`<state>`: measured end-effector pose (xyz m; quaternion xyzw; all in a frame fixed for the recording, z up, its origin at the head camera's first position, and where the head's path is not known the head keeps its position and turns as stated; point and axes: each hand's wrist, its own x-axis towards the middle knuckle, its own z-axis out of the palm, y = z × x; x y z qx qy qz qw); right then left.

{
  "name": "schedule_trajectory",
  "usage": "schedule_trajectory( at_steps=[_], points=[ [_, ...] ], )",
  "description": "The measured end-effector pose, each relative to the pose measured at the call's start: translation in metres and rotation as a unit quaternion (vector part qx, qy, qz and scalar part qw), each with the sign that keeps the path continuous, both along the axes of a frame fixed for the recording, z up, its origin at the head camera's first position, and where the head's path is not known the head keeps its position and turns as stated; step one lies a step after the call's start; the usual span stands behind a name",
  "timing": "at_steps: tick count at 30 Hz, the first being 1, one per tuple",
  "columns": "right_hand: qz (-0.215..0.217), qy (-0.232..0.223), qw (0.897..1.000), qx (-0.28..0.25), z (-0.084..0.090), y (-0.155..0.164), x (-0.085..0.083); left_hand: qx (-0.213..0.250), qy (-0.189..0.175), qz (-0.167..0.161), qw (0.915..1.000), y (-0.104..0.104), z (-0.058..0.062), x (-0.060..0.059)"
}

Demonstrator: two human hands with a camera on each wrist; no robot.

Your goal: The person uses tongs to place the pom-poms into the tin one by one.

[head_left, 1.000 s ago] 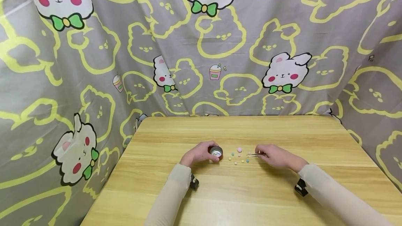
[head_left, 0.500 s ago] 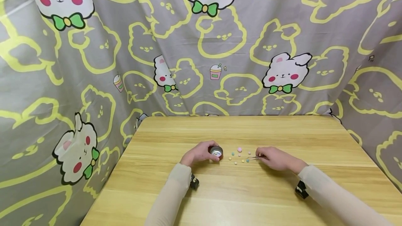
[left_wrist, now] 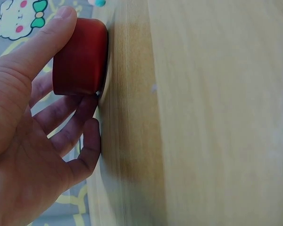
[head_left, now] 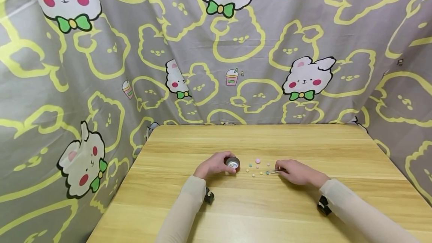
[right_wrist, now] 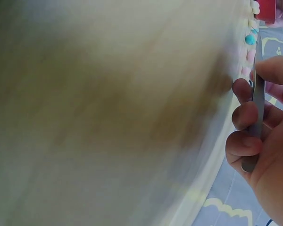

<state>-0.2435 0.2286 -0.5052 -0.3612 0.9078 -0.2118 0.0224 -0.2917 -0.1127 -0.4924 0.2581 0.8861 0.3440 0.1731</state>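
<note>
My left hand [head_left: 215,163] grips a small round red tin [left_wrist: 82,56], thumb on one side and fingers on the other, holding it close on the table. Its mouth shows a silvery inside with a small light spot in the head view. In my right hand [head_left: 295,171] is a pair of metal tweezers [right_wrist: 258,103], pinched between thumb and fingers and pointing left. The tweezers' tips are right at a teal ball [head_left: 267,173]. Between the hands lie several small balls, among them a larger pink ball [head_left: 258,161], a yellow ball [head_left: 261,173] and another teal ball [head_left: 251,165].
The wood-grain table [head_left: 236,213] runs back to a grey curtain [head_left: 209,48] printed with rabbits, which also hangs on both sides. Black wrist mounts sit under each sleeve, such as the right wrist mount [head_left: 324,205].
The tweezers have moved from the small pink ball at the right toward the front, and their tips now meet the teal ball. My left hand and the tin have stayed put.
</note>
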Motion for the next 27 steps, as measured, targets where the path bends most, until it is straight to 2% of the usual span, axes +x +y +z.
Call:
schedule_trajectory(
  at_steps=[12,21,27],
  points=[
    [-0.009,-0.001,1.000,-0.006,0.0017,0.0046,0.0000,-0.005,0.003,-0.003,1.0000,0.0001,-0.0007,-0.0015],
    [-0.014,-0.014,1.000,-0.002,0.0011,0.0064,-0.0002,0.009,-0.005,-0.003,0.9999,0.0002,-0.0025,-0.0018],
    [-0.005,-0.007,1.000,0.000,-0.0009,0.0071,-0.0009,0.004,-0.007,0.005,1.0000,0.0009,-0.0022,-0.0020]
  ],
)
